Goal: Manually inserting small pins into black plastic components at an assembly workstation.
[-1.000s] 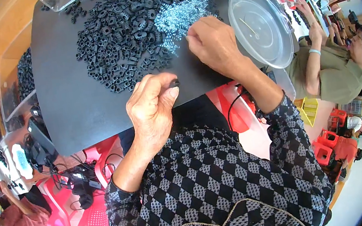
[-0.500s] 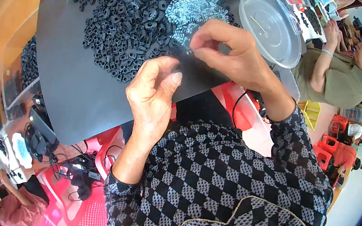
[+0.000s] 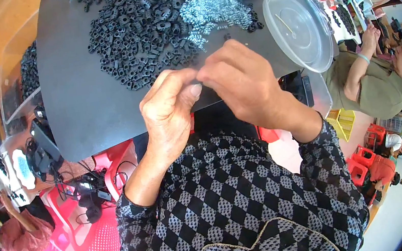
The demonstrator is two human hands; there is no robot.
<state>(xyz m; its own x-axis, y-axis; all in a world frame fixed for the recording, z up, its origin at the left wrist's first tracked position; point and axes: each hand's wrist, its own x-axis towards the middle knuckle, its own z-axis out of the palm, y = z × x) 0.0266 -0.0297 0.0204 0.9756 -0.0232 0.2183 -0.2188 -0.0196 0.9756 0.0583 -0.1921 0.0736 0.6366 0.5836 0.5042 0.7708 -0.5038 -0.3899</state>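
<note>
The counter (image 3: 82, 124) fills the upper middle of the frame. On it, a pile of small parts (image 3: 142, 36) spreads across the top centre, with a heap of coil springs (image 3: 215, 10) against its right side. Farther right, a lid (image 3: 314, 50) sits by the counter's edge, a thin stick (image 3: 283, 23) lying in it. Below the pile, the left hand (image 3: 165, 110) and right hand (image 3: 243, 81) meet fingertip to fingertip near frame centre. Left of the counter stands a bin (image 3: 23, 105) of parts; a chair (image 3: 102, 244) is lower left, a basket (image 3: 342, 126) lower right, and another person (image 3: 367, 81) beyond the lid.
</note>
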